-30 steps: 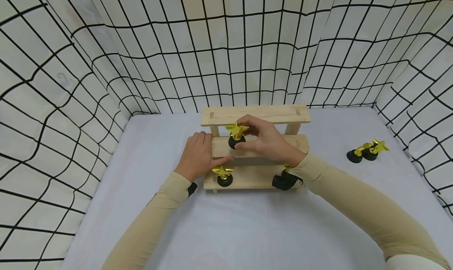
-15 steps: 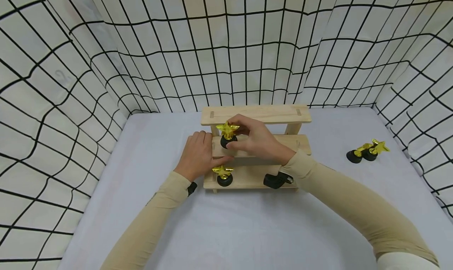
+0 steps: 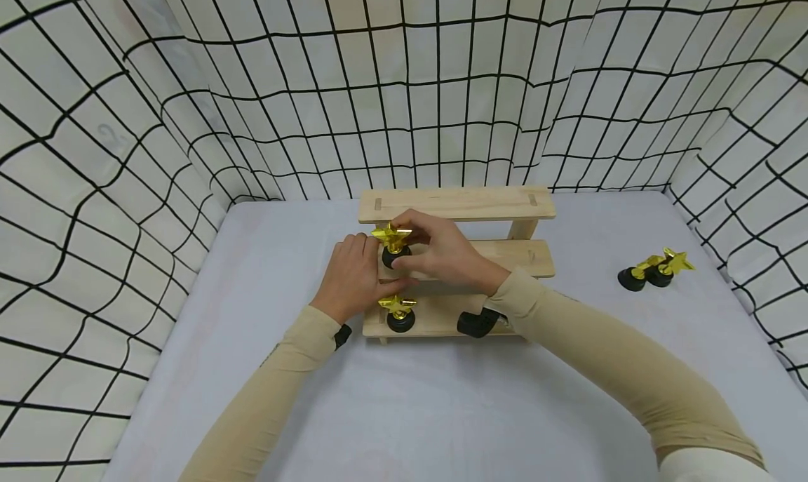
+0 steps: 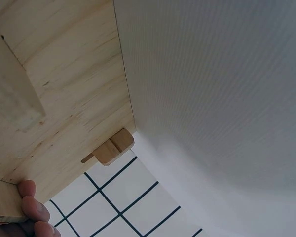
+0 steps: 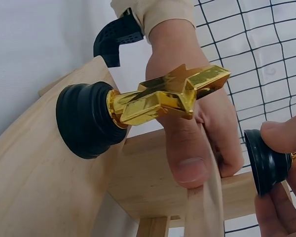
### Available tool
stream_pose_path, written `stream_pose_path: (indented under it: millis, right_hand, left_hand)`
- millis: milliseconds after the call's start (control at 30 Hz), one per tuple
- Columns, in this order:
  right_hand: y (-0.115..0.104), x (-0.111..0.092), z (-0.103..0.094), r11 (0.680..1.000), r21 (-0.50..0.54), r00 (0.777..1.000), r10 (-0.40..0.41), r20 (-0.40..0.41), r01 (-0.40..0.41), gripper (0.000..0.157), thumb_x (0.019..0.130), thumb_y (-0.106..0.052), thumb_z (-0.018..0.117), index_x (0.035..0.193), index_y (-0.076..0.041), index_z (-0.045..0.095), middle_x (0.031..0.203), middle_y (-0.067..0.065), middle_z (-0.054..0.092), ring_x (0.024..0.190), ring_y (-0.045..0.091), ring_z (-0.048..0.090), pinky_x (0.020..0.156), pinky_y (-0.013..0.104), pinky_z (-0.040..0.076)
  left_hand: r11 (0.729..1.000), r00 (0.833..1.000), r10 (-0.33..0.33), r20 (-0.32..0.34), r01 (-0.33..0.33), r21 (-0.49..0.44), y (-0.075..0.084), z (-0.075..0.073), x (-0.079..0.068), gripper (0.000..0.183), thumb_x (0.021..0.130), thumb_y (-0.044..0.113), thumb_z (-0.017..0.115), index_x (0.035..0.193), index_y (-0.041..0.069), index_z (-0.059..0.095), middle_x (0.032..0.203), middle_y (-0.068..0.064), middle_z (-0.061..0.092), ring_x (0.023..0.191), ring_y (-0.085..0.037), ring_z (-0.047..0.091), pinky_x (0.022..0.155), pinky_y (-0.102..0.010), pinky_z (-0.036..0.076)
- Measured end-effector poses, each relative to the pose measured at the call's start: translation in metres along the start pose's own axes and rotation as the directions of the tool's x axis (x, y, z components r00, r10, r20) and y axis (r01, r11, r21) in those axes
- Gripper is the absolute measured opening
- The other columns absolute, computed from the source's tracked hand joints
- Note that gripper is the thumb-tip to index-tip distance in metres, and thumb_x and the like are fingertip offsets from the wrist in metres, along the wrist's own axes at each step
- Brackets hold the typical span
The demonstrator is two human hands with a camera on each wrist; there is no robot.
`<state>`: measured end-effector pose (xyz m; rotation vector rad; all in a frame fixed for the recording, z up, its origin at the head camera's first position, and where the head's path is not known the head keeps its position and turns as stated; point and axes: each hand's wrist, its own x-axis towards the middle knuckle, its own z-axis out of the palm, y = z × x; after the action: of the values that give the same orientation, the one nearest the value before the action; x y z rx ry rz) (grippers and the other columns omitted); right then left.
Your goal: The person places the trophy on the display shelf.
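My right hand [image 3: 445, 254] pinches a small trophy [image 3: 393, 240] by its black base, over the left end of the wooden rack's middle shelf [image 3: 511, 257]. Its gold star is uppermost in the head view. Whether the base touches the shelf, I cannot tell. My left hand [image 3: 352, 275] grips that shelf's left end, its thumb [image 5: 190, 170] along the front edge and its fingertips [image 4: 35, 210] curled against the wood. Below the thumb, a second star trophy [image 5: 91, 121] stands on the left of the bottom shelf [image 3: 435, 320].
Two more star trophies, one black base [image 3: 631, 278] beside a gold star [image 3: 677, 261], are close together on the white tabletop [image 3: 600, 384] at the right. The rack's top shelf [image 3: 457, 205] lies behind my hands. Black netting [image 3: 435, 103] over white cloth encloses the back and sides.
My right hand has carried the trophy leftward along the middle shelf, towards my left hand. The left hand has kept its grip and place.
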<state>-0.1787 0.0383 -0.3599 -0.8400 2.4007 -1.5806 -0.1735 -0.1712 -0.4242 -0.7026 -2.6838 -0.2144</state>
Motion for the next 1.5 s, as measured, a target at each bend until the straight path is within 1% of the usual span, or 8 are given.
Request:
stream_pose_path:
  millis: [67,233,333,600,800,1100,1367,1500]
  right_hand:
    - [0.002,0.001,0.002,1.0,-0.002,1.0,-0.002,0.006,0.002,0.046,0.085,-0.005,0.082,0.126,-0.01,0.063,0.128,0.008,0.066,0.117,0.026,0.072,0.107,0.036,0.055]
    - [0.005,0.001,0.003,1.0,-0.015,1.0,0.016,0.013,-0.016,0.047,0.085,-0.005,0.082,0.127,-0.011,0.062,0.131,0.008,0.066,0.119,0.026,0.071,0.106,0.036,0.055]
    - [0.007,0.001,0.004,0.999,-0.024,0.999,0.032,0.018,-0.031,0.049,0.085,-0.007,0.083,0.129,-0.011,0.062,0.135,0.007,0.065,0.121,0.026,0.07,0.106,0.037,0.055]
    - [0.012,0.001,0.008,0.998,-0.039,0.997,0.059,0.052,-0.058,0.05,0.087,-0.011,0.082,0.132,-0.013,0.061,0.131,0.008,0.067,0.121,0.024,0.07,0.103,0.037,0.057]
    - [0.013,0.003,0.009,0.997,-0.062,0.998,0.05,0.048,-0.047,0.049,0.087,-0.011,0.082,0.131,-0.014,0.061,0.129,0.007,0.068,0.119,0.024,0.071,0.101,0.037,0.058]
    - [0.013,0.004,0.009,0.997,-0.06,0.998,0.048,0.037,-0.046,0.047,0.087,-0.011,0.084,0.128,-0.015,0.061,0.124,0.006,0.069,0.116,0.022,0.071,0.1,0.037,0.058]
    - [0.015,0.004,0.01,0.995,-0.085,0.997,0.049,0.056,-0.044,0.05,0.088,-0.012,0.083,0.131,-0.013,0.06,0.128,0.007,0.067,0.122,0.023,0.07,0.103,0.034,0.057]
    - [0.015,0.002,0.011,0.996,-0.081,0.997,0.041,0.061,-0.036,0.053,0.087,-0.011,0.083,0.134,-0.013,0.059,0.131,0.006,0.066,0.124,0.022,0.069,0.104,0.033,0.056]
  left_hand:
    - [1.0,1.0,-0.003,-0.001,0.003,-0.004,0.0,0.0,0.0,0.097,0.08,0.096,0.034,0.099,0.004,0.057,0.083,-0.01,0.055,0.076,-0.028,0.052,0.067,-0.038,0.04]
    - [1.0,1.0,-0.004,-0.005,0.004,-0.003,0.001,0.0,0.001,0.082,0.079,0.085,0.064,0.099,0.005,0.058,0.082,-0.009,0.056,0.076,-0.029,0.052,0.067,-0.039,0.04]
    - [1.0,1.0,-0.001,-0.008,0.001,0.001,0.001,0.001,0.002,0.077,0.077,0.078,0.072,0.099,0.005,0.058,0.081,-0.009,0.055,0.076,-0.029,0.051,0.066,-0.039,0.04]
    - [1.0,1.0,0.007,-0.027,-0.007,-0.006,0.001,0.001,0.003,0.072,0.077,0.076,0.074,0.096,0.008,0.063,0.077,-0.01,0.054,0.073,-0.029,0.051,0.063,-0.039,0.04]
    - [1.0,1.0,-0.001,-0.008,0.001,0.0,0.002,-0.001,0.003,0.072,0.077,0.076,0.073,0.094,0.007,0.064,0.077,-0.01,0.053,0.073,-0.029,0.05,0.062,-0.038,0.04]
    - [1.0,1.0,0.0,-0.019,0.0,0.014,0.002,-0.002,0.003,0.076,0.075,0.076,0.076,0.094,0.005,0.059,0.079,-0.011,0.053,0.075,-0.029,0.05,0.064,-0.038,0.039]
    - [1.0,1.0,0.003,-0.019,-0.003,0.027,0.001,0.0,0.001,0.076,0.075,0.074,0.077,0.098,0.004,0.059,0.08,-0.011,0.054,0.075,-0.029,0.051,0.064,-0.038,0.039]
    - [1.0,1.0,0.002,-0.015,-0.002,0.028,0.001,0.0,-0.001,0.074,0.077,0.072,0.076,0.097,0.003,0.058,0.08,-0.012,0.054,0.076,-0.03,0.051,0.064,-0.038,0.04]
